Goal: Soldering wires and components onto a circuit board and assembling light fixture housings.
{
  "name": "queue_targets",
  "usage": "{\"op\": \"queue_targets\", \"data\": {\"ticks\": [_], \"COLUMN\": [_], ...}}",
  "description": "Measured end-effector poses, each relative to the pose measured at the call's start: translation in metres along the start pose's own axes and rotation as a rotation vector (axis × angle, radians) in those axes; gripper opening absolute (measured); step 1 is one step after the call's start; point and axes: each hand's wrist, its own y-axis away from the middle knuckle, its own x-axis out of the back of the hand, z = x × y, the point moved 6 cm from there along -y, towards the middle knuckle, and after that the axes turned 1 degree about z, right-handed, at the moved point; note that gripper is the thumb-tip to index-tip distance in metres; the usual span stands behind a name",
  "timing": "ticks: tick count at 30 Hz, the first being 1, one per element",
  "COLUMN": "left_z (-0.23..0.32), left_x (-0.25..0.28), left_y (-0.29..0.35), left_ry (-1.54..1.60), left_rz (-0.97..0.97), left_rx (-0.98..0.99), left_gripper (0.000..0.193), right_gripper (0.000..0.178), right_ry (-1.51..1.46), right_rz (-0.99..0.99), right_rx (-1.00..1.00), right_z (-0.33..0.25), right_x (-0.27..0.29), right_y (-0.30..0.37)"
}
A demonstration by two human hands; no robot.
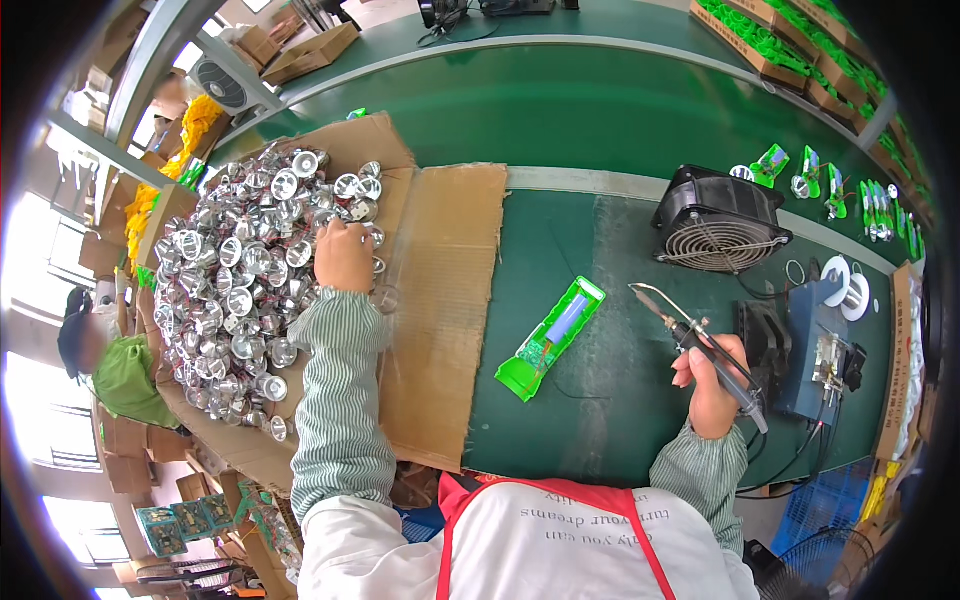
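Observation:
My left hand (pixel 343 256) reaches into a big heap of silver reflector cups (pixel 240 270) with thin wires, piled in an open cardboard box on the left. Its fingers are bent down among the cups, and what they touch is partly hidden. In my right hand (pixel 712 388) is a soldering iron (pixel 700 345) with a thin curved metal tube along it, its tip pointing up and left. Between my hands a bright green plastic housing (pixel 550 340) lies tilted on the green mat, holding a blue cylindrical cell, a small circuit board and wires.
A black fan with a round grille (pixel 715 230) stands beyond the iron. Right of it are a blue soldering station (pixel 805 350) and white wire spools (pixel 847 290). More green housings (pixel 835 190) line the conveyor's edge. A cardboard flap (pixel 440 310) overlaps the mat. Other people work at far left.

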Motion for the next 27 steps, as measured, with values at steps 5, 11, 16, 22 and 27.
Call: {"op": "queue_targets", "data": {"ticks": [5,11,16,22,27], "left_z": [-0.008,0.012,0.074,0.147,0.161], "left_x": [0.001,0.042,0.056,0.046,0.033], "left_y": [0.012,0.042,0.104,0.129,0.134], "left_ry": [0.154,1.027,0.92,0.857,0.928], "left_rz": [0.101,-0.101,-0.353,-0.44,-0.415], "left_rx": [-0.07,0.319,0.228,-0.125,-0.155], "left_gripper": [0.013,0.011,0.008,0.008,0.009], "right_gripper": [0.015,0.018,0.022,0.017,0.014], "right_ry": [0.053,0.076,0.015,-0.037,0.026], "right_rz": [-0.031,-0.085,-0.282,-0.368,-0.441], "right_rx": [0.01,-0.051,-0.049,-0.199,-0.129], "right_z": [-0.011,-0.022,-0.02,-0.014,-0.012], "right_x": [0.001,-0.001,-0.026,-0.042,-0.058], "right_y": [0.012,0.023,0.029,0.038,0.033]}}
